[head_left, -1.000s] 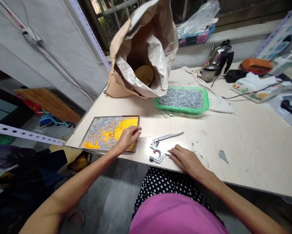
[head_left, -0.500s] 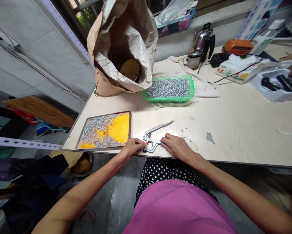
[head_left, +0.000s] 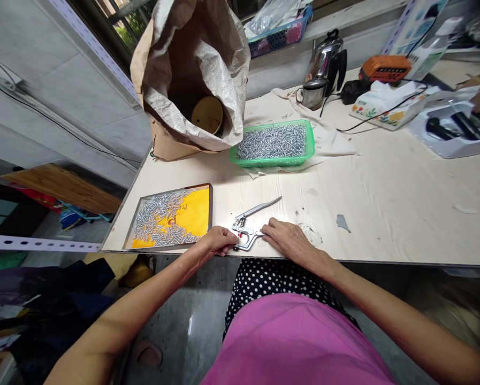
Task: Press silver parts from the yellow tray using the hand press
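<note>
Silver hand pliers (head_left: 251, 224) lie on the pale wooden table (head_left: 384, 203) near its front edge. My left hand (head_left: 218, 240) is pinched at the pliers' jaw, its fingertips closed on something too small to make out. My right hand (head_left: 286, 239) rests palm down on the pliers' lower handle, fingers together. Left of my hands sits a yellow tray (head_left: 197, 214) partly covered with several small silver metal pieces.
A green basket (head_left: 309, 147) full of the same metal pieces stands behind, next to a big open paper sack (head_left: 219, 69). A steel kettle (head_left: 324, 69), cables, an orange device (head_left: 386, 67) and boxes crowd the far right. A grey scrap (head_left: 343, 222) lies mid-table.
My left hand left the yellow tray and came right to the pliers' jaw, fingers pinched. My right hand stayed on the handle. The view shifted, so everything sits slightly higher and further left.
</note>
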`<action>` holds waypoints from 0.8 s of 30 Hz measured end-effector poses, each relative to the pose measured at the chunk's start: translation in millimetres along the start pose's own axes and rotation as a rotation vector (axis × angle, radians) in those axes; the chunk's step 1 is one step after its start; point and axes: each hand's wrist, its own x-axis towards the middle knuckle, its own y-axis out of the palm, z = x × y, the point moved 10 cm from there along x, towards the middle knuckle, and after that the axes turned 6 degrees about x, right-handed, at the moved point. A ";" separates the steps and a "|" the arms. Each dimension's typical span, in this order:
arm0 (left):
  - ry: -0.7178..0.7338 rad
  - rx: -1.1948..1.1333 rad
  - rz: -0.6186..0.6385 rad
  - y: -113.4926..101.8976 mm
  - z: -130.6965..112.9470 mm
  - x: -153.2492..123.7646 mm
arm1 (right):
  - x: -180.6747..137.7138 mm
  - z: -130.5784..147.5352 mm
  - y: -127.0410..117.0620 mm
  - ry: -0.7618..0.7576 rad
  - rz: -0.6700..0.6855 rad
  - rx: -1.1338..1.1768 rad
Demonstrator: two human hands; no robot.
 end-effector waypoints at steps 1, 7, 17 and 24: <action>-0.013 0.010 0.004 -0.6 1.0 1.5 | 0.0 0.2 0.2 -0.001 0.002 0.001; -0.055 0.034 0.029 -0.3 5.0 6.9 | -0.1 1.0 1.3 -0.007 0.066 0.020; -0.044 0.039 0.033 3.5 4.2 -3.7 | 19.9 -32.3 -14.2 -0.029 0.146 -0.088; -0.050 0.042 0.004 2.6 4.2 -5.3 | 23.9 -20.2 -20.3 -0.056 0.101 -0.113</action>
